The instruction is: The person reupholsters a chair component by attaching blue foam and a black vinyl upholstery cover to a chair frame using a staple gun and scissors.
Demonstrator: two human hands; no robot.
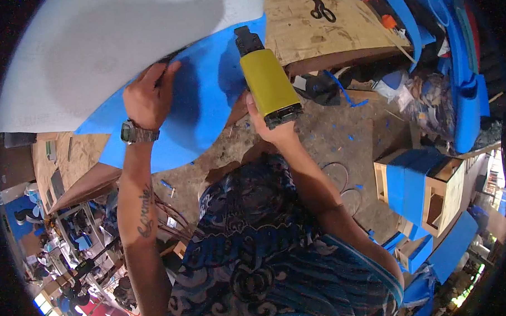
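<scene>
A blue sheet lies over the table edge, partly beneath a large white curved sheet. My left hand, with a watch at the wrist, is closed near the seam between the two. A slim dark thing shows at its fingers, too small to name. My right hand grips a yellow block-shaped device from below. The device has black ends, and a black piece juts from its far end over the blue sheet. Most of my right fingers are hidden behind it.
Scissors lie on the wooden tabletop. Strips of blue material hang at the right, above a blue-and-wood box. Scraps are scattered on the floor. Cluttered shelves stand at the lower left.
</scene>
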